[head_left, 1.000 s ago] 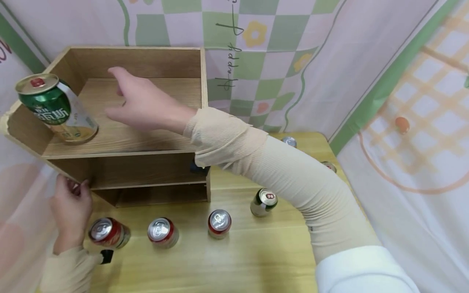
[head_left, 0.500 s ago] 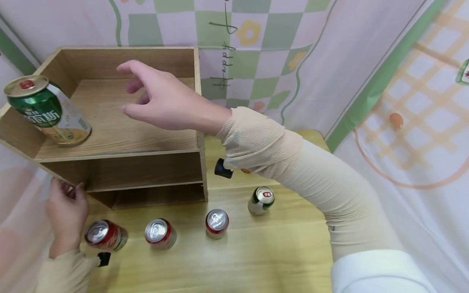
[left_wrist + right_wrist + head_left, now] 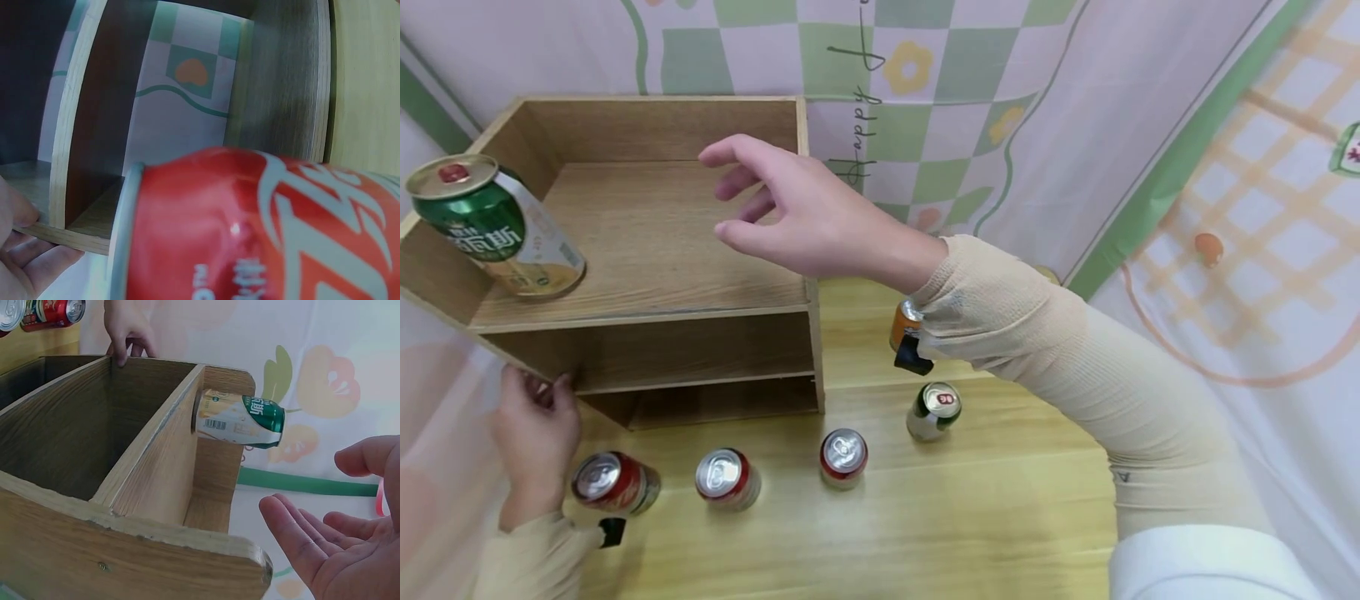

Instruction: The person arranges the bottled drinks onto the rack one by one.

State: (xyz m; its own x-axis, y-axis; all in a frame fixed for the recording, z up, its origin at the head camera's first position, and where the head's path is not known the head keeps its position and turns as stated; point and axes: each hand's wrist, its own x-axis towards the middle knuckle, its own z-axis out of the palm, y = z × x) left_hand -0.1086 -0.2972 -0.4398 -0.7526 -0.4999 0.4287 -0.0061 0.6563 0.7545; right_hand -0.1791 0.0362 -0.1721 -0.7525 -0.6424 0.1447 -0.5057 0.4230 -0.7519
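A green, white and gold can (image 3: 501,225) stands upright at the left end of the wooden shelf's (image 3: 647,312) top level. My right hand (image 3: 820,217) hovers over the right part of that level, holding nothing, its fingers loosely bent and thumb spread. In the right wrist view, the same hand (image 3: 350,531) is apart from the can (image 3: 240,419). My left hand (image 3: 538,442) pinches the shelf's left side panel, with thumb and fingers on either side of its edge (image 3: 75,239) in the left wrist view. Close to that wrist is a red cola can (image 3: 617,483).
Two more red cans (image 3: 727,479) (image 3: 843,458) stand on the wooden table (image 3: 985,517) before the shelf. To their right are a dark green can (image 3: 934,411) and an orange can (image 3: 906,325), partly hidden by my right sleeve. A patterned curtain (image 3: 955,75) hangs behind.
My right hand has drawn back to the right, away from the green can. The left hand keeps its grip on the panel. The view has shifted slightly.
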